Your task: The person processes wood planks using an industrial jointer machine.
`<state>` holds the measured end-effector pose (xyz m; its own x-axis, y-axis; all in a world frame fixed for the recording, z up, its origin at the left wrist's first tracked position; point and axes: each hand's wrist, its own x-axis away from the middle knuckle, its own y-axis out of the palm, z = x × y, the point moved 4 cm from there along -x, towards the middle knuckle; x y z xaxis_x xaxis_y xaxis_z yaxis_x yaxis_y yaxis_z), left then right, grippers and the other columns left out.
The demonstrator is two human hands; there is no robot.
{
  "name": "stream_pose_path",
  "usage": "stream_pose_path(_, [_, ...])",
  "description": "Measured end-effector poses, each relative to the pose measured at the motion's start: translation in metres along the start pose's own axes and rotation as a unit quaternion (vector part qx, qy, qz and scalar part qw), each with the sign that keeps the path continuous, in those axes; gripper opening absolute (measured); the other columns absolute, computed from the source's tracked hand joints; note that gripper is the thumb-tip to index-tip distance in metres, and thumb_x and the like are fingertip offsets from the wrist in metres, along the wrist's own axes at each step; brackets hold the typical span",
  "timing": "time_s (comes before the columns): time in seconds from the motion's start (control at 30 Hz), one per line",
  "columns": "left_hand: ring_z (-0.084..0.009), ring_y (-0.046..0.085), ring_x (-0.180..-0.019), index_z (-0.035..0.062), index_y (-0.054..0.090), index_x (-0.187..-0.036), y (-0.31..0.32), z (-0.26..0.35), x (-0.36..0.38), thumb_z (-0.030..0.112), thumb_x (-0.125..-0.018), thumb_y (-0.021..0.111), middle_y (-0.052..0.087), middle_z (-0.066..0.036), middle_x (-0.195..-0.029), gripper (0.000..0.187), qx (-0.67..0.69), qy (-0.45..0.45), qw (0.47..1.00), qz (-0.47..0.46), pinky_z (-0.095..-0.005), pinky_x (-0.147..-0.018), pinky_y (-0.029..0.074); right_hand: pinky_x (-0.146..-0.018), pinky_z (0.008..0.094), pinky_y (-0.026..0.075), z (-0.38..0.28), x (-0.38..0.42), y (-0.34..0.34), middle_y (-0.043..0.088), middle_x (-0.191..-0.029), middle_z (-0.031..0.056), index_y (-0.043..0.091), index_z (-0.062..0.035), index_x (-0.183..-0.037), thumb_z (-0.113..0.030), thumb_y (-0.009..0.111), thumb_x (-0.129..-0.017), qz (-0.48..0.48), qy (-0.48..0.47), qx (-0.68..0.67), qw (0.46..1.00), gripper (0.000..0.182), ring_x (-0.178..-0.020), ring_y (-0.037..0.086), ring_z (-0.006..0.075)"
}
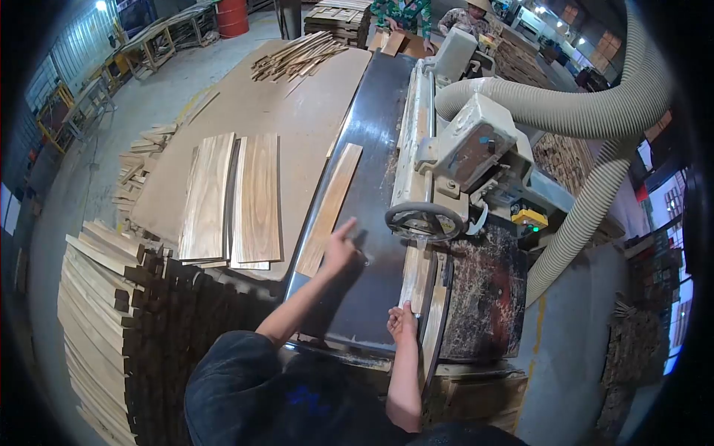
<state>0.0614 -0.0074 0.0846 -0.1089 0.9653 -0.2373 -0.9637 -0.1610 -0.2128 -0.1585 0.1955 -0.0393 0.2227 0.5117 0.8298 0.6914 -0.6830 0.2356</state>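
Observation:
My left hand [341,251] is over the dark metal table [372,178], fingers apart, with nothing in it. Just left of it a long narrow board [331,204] lies along the table's left edge. My right hand [402,321] grips the near end of a light wooden board [416,279], whose far end runs under the machine beside the handwheel [425,221]. Another narrow strip [435,312] lies to the right of that board.
Wide boards [256,197] lie on the brown side table [297,111], with loose strips [297,56] farther back. Stacked planks [93,320] stand at left. A ribbed hose [573,111] arches right of the machine [476,141]. Two people are at the far end.

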Motion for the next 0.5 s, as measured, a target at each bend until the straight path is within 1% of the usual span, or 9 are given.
stream_pose_path(0.03, [-0.0218, 0.072, -0.066, 0.0076, 0.067, -0.122, -0.015, -0.029, -0.009, -0.009, -0.077, 0.043, 0.072, -0.021, -0.083, 0.054, -0.082, -0.052, 0.995, 0.008, -0.0318, -0.063, 0.055, -0.051, 0.0299, 0.050, -0.005, -0.001, 0.005, 0.068, -0.075, 0.0030, 0.062, -0.0092, -0.089, -0.058, 0.053, -0.094, 0.009, -0.007, 0.007, 1.000, 0.049, -0.054, 0.058, 0.0114])
stream_pose_path(0.07, [-0.0224, 0.072, -0.067, 0.0078, 0.069, -0.117, -0.034, -0.031, -0.015, -0.007, -0.077, 0.046, 0.071, -0.019, -0.076, 0.049, -0.087, -0.080, 0.992, 0.049, -0.0324, -0.062, 0.054, -0.051, 0.0299, 0.050, -0.009, -0.008, 0.007, 0.068, -0.075, 0.0030, 0.062, -0.0092, -0.089, -0.058, 0.053, -0.094, 0.012, -0.001, 0.011, 1.000, 0.049, -0.054, 0.058, 0.0114])
stream_pose_path(0.1, [-0.0242, 0.072, -0.069, 0.0091, 0.070, -0.115, -0.050, -0.041, -0.023, -0.004, -0.078, 0.051, 0.071, -0.018, -0.077, 0.044, -0.103, -0.065, 0.987, 0.101, -0.0347, -0.062, 0.054, -0.051, 0.0295, 0.051, -0.013, -0.019, 0.008, 0.068, -0.074, 0.0027, 0.063, -0.0095, -0.087, -0.058, 0.054, -0.094, -0.038, -0.010, -0.013, 0.999, 0.050, -0.054, 0.059, 0.0113])
stream_pose_path(0.13, [-0.0284, 0.071, -0.071, 0.0115, 0.071, -0.113, -0.062, -0.050, -0.027, 0.000, -0.081, 0.056, 0.070, -0.020, -0.079, 0.037, -0.191, -0.057, 0.971, 0.129, -0.0376, -0.064, 0.054, -0.052, 0.0291, 0.051, -0.016, -0.030, 0.009, 0.068, -0.074, 0.0024, 0.063, -0.0098, -0.084, -0.059, 0.054, -0.093, -0.087, -0.016, -0.038, 0.995, 0.050, -0.055, 0.059, 0.0111])
stream_pose_path(0.2, [-0.0331, 0.070, -0.075, 0.0122, 0.069, -0.115, -0.072, -0.061, -0.027, 0.007, -0.083, 0.061, 0.070, -0.021, -0.088, 0.034, -0.213, -0.005, 0.964, 0.161, -0.0421, -0.066, 0.054, -0.052, 0.0283, 0.052, -0.027, -0.042, 0.015, 0.068, -0.074, 0.0015, 0.064, -0.0107, -0.081, -0.059, 0.055, -0.093, -0.111, -0.017, -0.053, 0.992, 0.050, -0.054, 0.060, 0.0110])
stream_pose_path(0.27, [-0.0355, 0.069, -0.080, 0.0160, 0.065, -0.119, -0.063, -0.083, -0.018, 0.017, -0.086, 0.063, 0.069, -0.020, -0.103, 0.033, -0.241, 0.028, 0.957, 0.158, -0.0459, -0.069, 0.054, -0.049, 0.0269, 0.050, -0.042, -0.045, 0.027, 0.068, -0.073, 0.0003, 0.064, -0.0109, -0.082, -0.059, 0.056, -0.092, -0.078, -0.017, -0.053, 0.995, 0.050, -0.053, 0.059, 0.0107])
stream_pose_path(0.33, [-0.0438, 0.061, -0.106, 0.0126, 0.063, -0.123, -0.058, -0.049, -0.002, 0.021, -0.083, 0.068, 0.052, -0.027, -0.134, 0.041, -0.233, 0.122, 0.964, 0.039, -0.0488, -0.088, 0.050, -0.046, 0.0258, 0.048, -0.051, -0.060, 0.035, 0.068, -0.074, -0.0014, 0.064, -0.0111, -0.081, -0.059, 0.058, -0.091, -0.083, -0.073, -0.032, 0.993, 0.049, -0.051, 0.057, 0.0095])
stream_pose_path(0.4, [-0.0464, 0.059, -0.107, 0.0114, 0.063, -0.124, -0.046, -0.041, 0.030, 0.017, -0.079, 0.072, 0.043, -0.027, -0.143, 0.046, -0.361, 0.213, 0.908, 0.010, -0.0509, -0.092, 0.049, -0.043, 0.0228, 0.040, -0.057, -0.068, 0.037, 0.067, -0.075, 0.0016, 0.064, -0.0091, -0.087, -0.055, 0.063, -0.090, -0.037, -0.099, -0.038, 0.994, 0.046, -0.050, 0.052, 0.0077])
stream_pose_path(0.5, [-0.0406, 0.060, -0.109, 0.0091, 0.060, -0.128, -0.043, -0.046, 0.063, 0.013, -0.079, 0.072, 0.038, -0.023, -0.148, 0.051, -0.337, 0.148, 0.928, 0.062, -0.0463, -0.091, 0.051, -0.044, 0.0215, 0.038, -0.050, -0.048, 0.047, 0.067, -0.076, 0.0037, 0.062, -0.0059, -0.096, -0.050, 0.063, -0.092, 0.008, -0.080, -0.059, 0.995, 0.044, -0.054, 0.053, 0.0091])
